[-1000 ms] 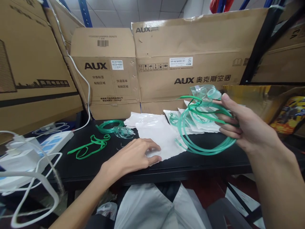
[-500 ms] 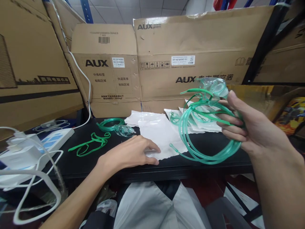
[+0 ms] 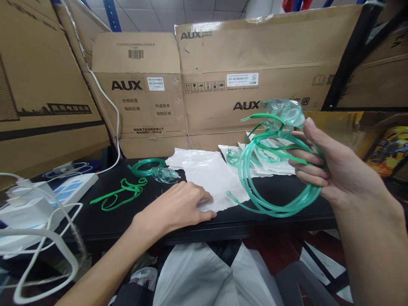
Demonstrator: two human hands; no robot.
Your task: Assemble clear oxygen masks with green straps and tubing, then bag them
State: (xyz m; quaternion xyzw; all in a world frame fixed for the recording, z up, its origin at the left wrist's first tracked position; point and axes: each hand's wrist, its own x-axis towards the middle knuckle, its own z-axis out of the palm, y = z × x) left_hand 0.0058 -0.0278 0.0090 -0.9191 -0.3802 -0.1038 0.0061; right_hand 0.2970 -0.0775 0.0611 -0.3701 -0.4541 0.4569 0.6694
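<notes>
My right hand (image 3: 328, 170) is closed around a coiled green oxygen mask tube (image 3: 255, 193), raised above the table's right side. Its clear mask (image 3: 283, 114) and thin green strap stick up over the fingers, and one tube end hangs free at the left. Low on the table, my left hand (image 3: 186, 203) lies at the left edge of a flat white wrapper (image 3: 210, 172), thumb and fingers apart. Behind it rests a second green tube coil (image 3: 145, 165) with a clear plastic cup-like part (image 3: 165, 174). A loose green strap (image 3: 126, 193) lies to its left.
Several white packets (image 3: 264, 159) with green tubing inside lie behind the held coil. A power strip (image 3: 75, 187) with white cables occupies the left side. Large cardboard boxes (image 3: 210, 110) form a wall behind the black table (image 3: 105, 225).
The view has shifted slightly. My left thumb reaches a little further right over the wrapper's front edge. My right hand keeps its hold on the coiled tube and mask.
</notes>
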